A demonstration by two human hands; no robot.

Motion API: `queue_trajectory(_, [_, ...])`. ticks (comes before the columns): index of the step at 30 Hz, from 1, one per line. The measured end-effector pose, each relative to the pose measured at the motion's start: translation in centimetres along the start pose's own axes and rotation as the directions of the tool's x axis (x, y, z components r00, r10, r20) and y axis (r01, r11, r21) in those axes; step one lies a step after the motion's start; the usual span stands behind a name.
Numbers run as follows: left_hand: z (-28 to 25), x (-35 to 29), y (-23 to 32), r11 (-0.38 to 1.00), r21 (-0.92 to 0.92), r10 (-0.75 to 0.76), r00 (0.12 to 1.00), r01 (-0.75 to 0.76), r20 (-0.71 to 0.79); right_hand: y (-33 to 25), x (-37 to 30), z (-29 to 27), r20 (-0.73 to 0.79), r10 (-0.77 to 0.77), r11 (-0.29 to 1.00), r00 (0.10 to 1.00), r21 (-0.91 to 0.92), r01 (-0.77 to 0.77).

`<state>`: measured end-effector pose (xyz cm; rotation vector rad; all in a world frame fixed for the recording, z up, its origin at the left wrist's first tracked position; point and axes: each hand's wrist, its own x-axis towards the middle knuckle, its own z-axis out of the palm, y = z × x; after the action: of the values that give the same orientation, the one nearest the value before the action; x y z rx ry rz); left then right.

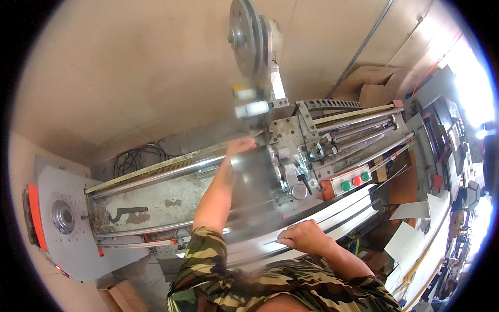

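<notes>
My left arm, in a camouflage sleeve, stretches over the machine bed (pixel 150 205). My left hand (pixel 240 145) is at the far side of a dark grey cylinder (pixel 254 169) with a shiny end, beside the machine's metal carriage (pixel 283 169). Its fingers are blurred and partly hidden, so their grip does not show. Close to my body, my right hand (pixel 305 236) is closed above a long white trough (pixel 332 216). A thin rod-like piece (pixel 269 243) sticks out from its fingertips. A haze blurs the area round the cylinder.
Above the carriage stand a grey pulley wheel (pixel 249 44) and a white roller (pixel 252 109). A button box (pixel 356 180) with green and red buttons sits at the right. A hook spanner (pixel 127 212) lies on the bed, left of my arm. Black cables (pixel 136 158) lie behind it.
</notes>
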<state>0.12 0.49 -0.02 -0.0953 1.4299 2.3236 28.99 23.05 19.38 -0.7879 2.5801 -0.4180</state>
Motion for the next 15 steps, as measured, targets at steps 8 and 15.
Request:
queue_trajectory(8, [-1.6,-5.9,-4.2,0.947,-0.321,0.022,0.999,-0.013,0.025,0.1,-2.1,-0.6,-0.091,-0.065,0.998,0.994,-0.027,0.063])
queue_trajectory(15, [-0.3,-14.7,0.5,0.878,0.472,0.179,0.967,-0.075,-0.18,3.5,-3.4,0.1,-0.095,-0.107,0.994,0.99,-0.03,0.105])
